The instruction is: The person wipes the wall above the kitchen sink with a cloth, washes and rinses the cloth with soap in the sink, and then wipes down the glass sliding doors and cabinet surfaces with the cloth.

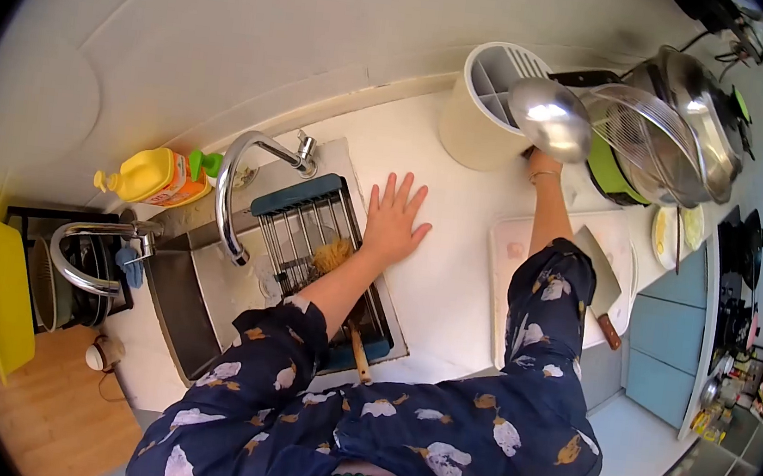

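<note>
My left hand (393,221) lies flat on the white countertop (443,272), fingers spread, just right of the sink. Beneath that forearm is a metal draining rack (303,230) with dark ends, holding a bristly brush (333,255). My right hand (543,165) reaches toward the back of the counter, its fingers mostly hidden behind the shiny bowl of a ladle (550,118). Something dark shows beside it, but I cannot tell whether it is gripped. Close by stands a cream utensil holder (468,126) with grey dividers.
A cleaver (596,275) with a wooden handle lies on the white cutting board (499,269). Strainers (643,135) and a steel pot crowd the back right. The tap (229,185) arches over the sink, near a yellow bottle (151,175).
</note>
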`<state>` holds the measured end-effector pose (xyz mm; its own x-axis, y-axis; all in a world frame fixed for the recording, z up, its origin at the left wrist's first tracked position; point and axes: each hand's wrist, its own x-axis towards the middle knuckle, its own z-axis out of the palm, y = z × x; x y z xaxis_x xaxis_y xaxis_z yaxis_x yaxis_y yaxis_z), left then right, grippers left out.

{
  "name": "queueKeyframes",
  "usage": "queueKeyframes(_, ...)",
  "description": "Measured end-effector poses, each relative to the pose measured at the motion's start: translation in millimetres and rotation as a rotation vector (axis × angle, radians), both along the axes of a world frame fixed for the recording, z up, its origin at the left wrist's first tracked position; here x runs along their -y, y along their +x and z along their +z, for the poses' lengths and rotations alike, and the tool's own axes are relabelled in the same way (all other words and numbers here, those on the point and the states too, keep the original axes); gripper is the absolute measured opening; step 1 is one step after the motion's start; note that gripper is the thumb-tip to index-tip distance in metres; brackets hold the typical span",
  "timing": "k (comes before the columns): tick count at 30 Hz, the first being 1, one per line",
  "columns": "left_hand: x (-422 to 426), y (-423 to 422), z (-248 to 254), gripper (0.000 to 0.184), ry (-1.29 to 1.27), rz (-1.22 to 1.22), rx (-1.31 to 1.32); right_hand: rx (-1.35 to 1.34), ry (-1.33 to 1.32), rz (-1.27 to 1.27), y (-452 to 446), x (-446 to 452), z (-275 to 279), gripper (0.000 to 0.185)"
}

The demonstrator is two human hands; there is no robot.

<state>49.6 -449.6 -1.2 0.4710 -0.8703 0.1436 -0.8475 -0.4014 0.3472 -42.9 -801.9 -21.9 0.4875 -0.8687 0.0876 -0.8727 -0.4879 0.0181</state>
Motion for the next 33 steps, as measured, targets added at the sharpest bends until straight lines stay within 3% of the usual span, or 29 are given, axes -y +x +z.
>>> queueKeyframes(6,1.6,4.7,2.9,0.064,0.054,-0.005,-0.059,-0.006,0.117,-0.034,48.5,43.0,9.1,0.039)
queueKeyframes(10,-0.2,4.8,2.7,0.064,0.049,-0.001,-0.084,-0.039,0.153,-0.091,25.4,58.4,2.7,0.036)
queueKeyframes(15,-4.3,6.9,4.4,0.063,0.014,-0.001,-0.079,-0.131,0.201,-0.199,-33.2,27.5,16.6,0.034)
queueKeyframes(18,-6.8,6.8,2.2,0.063,-0.001,0.001,-0.056,-0.207,-0.024,-0.117,-59.1,-28.5,32.3,0.034)
queueKeyframes(20,-9.6,6.4,0.2,0.063,-0.026,0.014,-0.055,-0.195,0.000,-0.144,-65.1,-41.0,-2.5,0.029)
queueKeyframes(24,-14.1,6.8,-3.1,0.061,-0.103,0.005,-0.088,-0.212,0.070,0.227,-9.3,-151.3,16.3,0.020)
queueKeyframes(28,-23.7,15.5,-16.8,0.053,-0.200,-0.035,-0.181,0.092,0.023,0.670,49.6,-228.9,24.3,0.029)
queueKeyframes(29,-25.4,21.7,-23.4,0.049,-0.204,-0.055,-0.308,0.112,0.036,0.751,64.9,-233.9,29.3,0.031)
queueKeyframes(33,-76.8,17.9,-3.1,0.036,-0.330,-0.012,-0.489,0.196,0.049,0.609,147.6,-204.1,-12.2,0.032)
